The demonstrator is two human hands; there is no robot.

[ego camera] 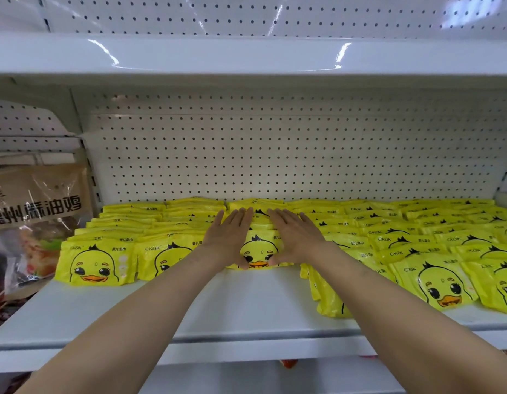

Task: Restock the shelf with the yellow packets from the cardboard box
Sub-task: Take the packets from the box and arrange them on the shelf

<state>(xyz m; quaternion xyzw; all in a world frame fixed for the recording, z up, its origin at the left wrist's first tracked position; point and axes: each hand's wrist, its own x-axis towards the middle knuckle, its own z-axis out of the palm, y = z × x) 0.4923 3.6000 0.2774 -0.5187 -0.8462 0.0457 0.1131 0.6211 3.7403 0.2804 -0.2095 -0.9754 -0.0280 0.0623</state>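
Rows of yellow packets with a cartoon duck face fill the white shelf (246, 305) from left to right. Both my hands reach into the middle row. My left hand (228, 237) lies flat on the left side of the middle stack of packets (259, 251), fingers straight, thumb under the front packet's lower edge. My right hand (293, 237) lies flat on the stack's right side in the same way. The front packet of that stack shows its duck face between my thumbs. The cardboard box is out of view.
A brown and clear bag of food with large printed characters (33, 211) leans at the shelf's left end. A white pegboard wall (275, 155) backs the shelf and another white shelf (246, 55) hangs above. At the right, front packets (437, 285) overhang toward the shelf edge.
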